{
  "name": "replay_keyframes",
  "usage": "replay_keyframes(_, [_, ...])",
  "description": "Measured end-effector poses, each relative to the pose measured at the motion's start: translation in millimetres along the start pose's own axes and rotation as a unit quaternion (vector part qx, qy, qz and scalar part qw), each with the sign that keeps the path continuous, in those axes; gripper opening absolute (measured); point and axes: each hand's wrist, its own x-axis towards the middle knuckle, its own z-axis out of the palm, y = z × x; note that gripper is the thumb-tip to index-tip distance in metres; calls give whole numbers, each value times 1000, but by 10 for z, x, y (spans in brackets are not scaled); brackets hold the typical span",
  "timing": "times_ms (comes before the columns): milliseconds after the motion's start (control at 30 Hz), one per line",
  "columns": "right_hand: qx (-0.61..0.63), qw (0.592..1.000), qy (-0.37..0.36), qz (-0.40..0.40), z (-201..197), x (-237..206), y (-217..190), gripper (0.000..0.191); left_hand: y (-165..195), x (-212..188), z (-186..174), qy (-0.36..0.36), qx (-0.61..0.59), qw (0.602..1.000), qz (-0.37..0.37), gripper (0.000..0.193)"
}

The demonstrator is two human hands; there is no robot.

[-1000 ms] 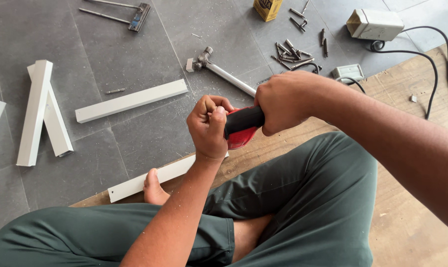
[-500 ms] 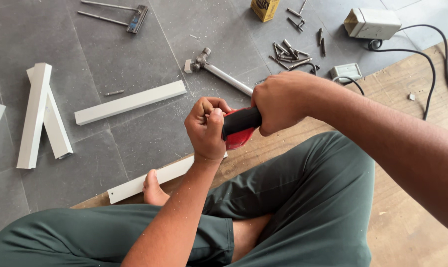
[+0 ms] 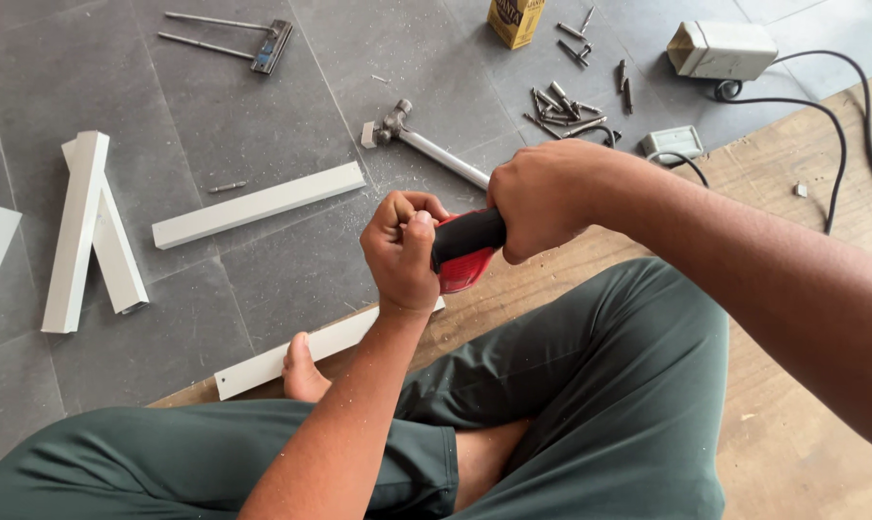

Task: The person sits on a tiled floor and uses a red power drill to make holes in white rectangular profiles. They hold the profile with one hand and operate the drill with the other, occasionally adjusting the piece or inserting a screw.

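Observation:
My right hand (image 3: pixel 544 199) grips the black handle of a red and black hand tool (image 3: pixel 465 252), held in the air above my lap. My left hand (image 3: pixel 404 248) is closed in a fist at the tool's front end, thumb pressed on top; what it pinches there is hidden. Below the hands a white strip (image 3: pixel 306 351) lies on the floor's edge, with my bare foot (image 3: pixel 301 369) resting against it. I sit cross-legged in dark green trousers (image 3: pixel 571 414).
On the grey tiles lie a hammer (image 3: pixel 421 146), more white strips (image 3: pixel 259 204) (image 3: pixel 76 231), a pile of nails and screws (image 3: pixel 566 106), a yellow box (image 3: pixel 515 19), a metal clamp (image 3: pixel 262 40), a white power unit (image 3: pixel 723 48) with black cable (image 3: pixel 840 135). Wooden board (image 3: pixel 802 221) at right.
Both hands stay locked on the tool with only a slight shift; the view has drifted a little. Nothing was let go or picked up.

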Motion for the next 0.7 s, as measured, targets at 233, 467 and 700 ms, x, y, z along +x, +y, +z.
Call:
replay_keyframes(233, [5,1000,-13,6,-13,-14,-23,33,4,8,10,2,17,1000,-11,17])
replay_keyframes(467, [5,1000,-8,2,16,-12,4,34,-3,6,16,-5,3,1000,-2,16])
replay_keyframes(700, [0,1000,-3,-15,87,34,-4,31,-65,-100,-17,-10,-1,1000,17,16])
